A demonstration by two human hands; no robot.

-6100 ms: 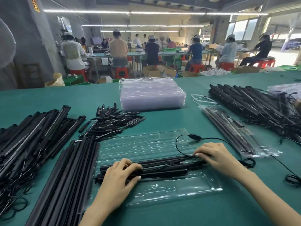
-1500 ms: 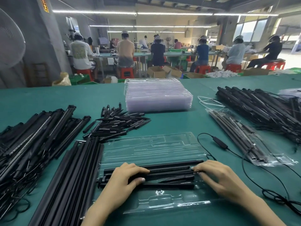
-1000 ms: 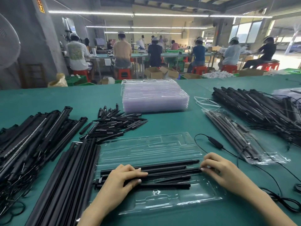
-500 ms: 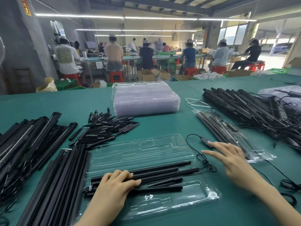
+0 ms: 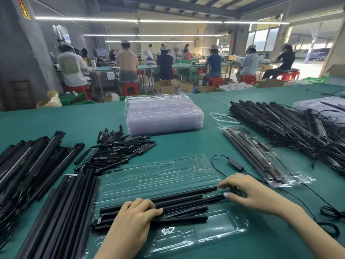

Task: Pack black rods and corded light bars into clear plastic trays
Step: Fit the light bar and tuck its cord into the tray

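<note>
An open clear plastic tray (image 5: 214, 234) lies in front of me, its lid half (image 5: 158, 174) folded away. Several black rods and light bars (image 5: 183, 201) lie lengthwise in it. My left hand (image 5: 130, 223) rests flat over their left part, fingers laid across them. My right hand (image 5: 252, 193) touches their right ends with straight fingers, a small coil of black cord (image 5: 236, 190) under its fingertips. The cord runs back to an inline controller (image 5: 235, 163) on the green table.
A stack of empty clear trays (image 5: 164, 114) stands beyond. Short black pieces (image 5: 119, 148), long rods (image 5: 61, 212) and light bars (image 5: 28, 165) lie left. A packed tray (image 5: 261, 157), corded bars (image 5: 289, 124) and cord loops (image 5: 330, 212) lie right. People work at far benches.
My right hand, half a second ago stretched out toward the cord beside the tray, has come back to the rods' right ends with the cord coil. My left hand has stayed on the rods.
</note>
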